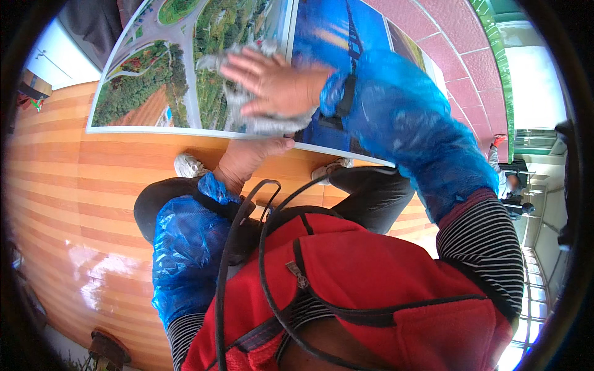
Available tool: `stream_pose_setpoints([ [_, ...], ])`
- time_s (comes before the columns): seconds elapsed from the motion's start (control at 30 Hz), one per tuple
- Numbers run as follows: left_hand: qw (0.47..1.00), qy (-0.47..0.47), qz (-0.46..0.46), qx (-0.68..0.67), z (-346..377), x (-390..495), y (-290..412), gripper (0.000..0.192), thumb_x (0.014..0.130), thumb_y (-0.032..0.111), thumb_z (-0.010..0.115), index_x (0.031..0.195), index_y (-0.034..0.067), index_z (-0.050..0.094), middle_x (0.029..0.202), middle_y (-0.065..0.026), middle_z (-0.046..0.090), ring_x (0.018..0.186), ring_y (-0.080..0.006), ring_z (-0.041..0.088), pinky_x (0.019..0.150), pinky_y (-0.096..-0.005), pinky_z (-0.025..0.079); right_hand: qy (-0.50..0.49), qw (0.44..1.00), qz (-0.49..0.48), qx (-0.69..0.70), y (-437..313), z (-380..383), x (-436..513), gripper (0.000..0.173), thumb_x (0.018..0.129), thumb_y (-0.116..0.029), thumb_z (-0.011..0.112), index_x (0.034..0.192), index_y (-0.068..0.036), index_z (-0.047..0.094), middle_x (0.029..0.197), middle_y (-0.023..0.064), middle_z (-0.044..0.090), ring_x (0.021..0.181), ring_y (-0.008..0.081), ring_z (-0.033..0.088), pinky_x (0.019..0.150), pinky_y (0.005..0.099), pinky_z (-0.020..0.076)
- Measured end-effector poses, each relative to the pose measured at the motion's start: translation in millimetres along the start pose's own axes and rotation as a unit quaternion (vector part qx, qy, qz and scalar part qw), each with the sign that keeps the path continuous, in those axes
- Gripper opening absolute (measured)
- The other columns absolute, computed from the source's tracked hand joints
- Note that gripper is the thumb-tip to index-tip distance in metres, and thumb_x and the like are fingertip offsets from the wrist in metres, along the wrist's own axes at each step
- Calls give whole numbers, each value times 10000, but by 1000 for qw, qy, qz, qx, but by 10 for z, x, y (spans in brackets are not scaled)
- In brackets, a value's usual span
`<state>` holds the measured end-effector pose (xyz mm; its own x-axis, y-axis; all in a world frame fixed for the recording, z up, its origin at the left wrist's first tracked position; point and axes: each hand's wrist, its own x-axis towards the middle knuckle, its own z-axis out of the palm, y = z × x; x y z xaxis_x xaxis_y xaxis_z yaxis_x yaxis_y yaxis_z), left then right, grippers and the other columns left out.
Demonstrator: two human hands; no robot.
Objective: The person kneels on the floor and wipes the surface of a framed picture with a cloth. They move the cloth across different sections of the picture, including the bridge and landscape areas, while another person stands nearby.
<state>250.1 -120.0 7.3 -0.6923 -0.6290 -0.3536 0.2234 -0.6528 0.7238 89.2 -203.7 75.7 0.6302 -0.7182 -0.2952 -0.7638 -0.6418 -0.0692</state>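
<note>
A grey cloth (278,124) lies bunched on a large glossy board with printed landscape photographs (153,83). My right hand (278,83), slightly blurred, is spread flat over the cloth and presses it against the board with fingers apart. Below it, my left hand (250,155) is at the board's near white edge, its thumb against the rim; whether the fingers grip underneath is hidden. Blue plastic sleeve covers are on both forearms. A blue-toned photograph (320,28) adjoins the green aerial one on the right.
Pink tiles (457,51) with a green border (503,79) lie beyond the board at right. Wood-patterned floor (55,185) spreads at left. A plant pot (109,350) stands at lower left. Another person (506,178) is far off at right. A dark cable loops before my chest.
</note>
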Motion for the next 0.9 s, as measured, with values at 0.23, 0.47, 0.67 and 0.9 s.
stream_pose_setpoints([
  [0.23, 992, -42, 120, -11, 68, -14, 91, 474, 739, -31, 767, 1176, 54, 602, 1064, -31, 640, 995, -159, 609, 908, -303, 496, 53, 985, 156, -41, 574, 25, 390, 819, 937, -673, 373, 1564, -235, 83, 1624, 119, 2, 1483, 377, -8, 1154, 635, 95],
  [0.47, 995, -65, 70, -7, 24, -7, 99, 560, 764, 44, 785, 1279, 31, 564, 1237, -55, 587, 1141, -163, 550, 993, -306, 446, -10, 998, 39, 38, -84, -46, -191, 1032, 841, -732, 495, 1558, -122, 73, 1603, 213, -42, 1472, 409, -73, 1130, 669, 18],
  [0.67, 999, -23, 25, -7, 61, -53, 101, 555, 740, 0, 783, 1255, 29, 578, 1183, -48, 621, 1102, -169, 573, 997, -318, 443, 93, 995, 21, 4, 40, 62, -174, 895, 915, -664, 449, 1559, -138, 118, 1613, 165, 65, 1484, 381, 24, 1139, 654, 82],
  [0.9, 989, -28, 144, -12, 126, -33, 99, 550, 690, -40, 782, 1200, 67, 607, 1091, -25, 645, 1034, -169, 600, 941, -319, 475, 81, 971, 216, 63, 635, 73, -310, 962, 891, -737, 392, 1560, -124, 73, 1604, 206, 30, 1477, 409, 0, 1134, 655, 97],
])
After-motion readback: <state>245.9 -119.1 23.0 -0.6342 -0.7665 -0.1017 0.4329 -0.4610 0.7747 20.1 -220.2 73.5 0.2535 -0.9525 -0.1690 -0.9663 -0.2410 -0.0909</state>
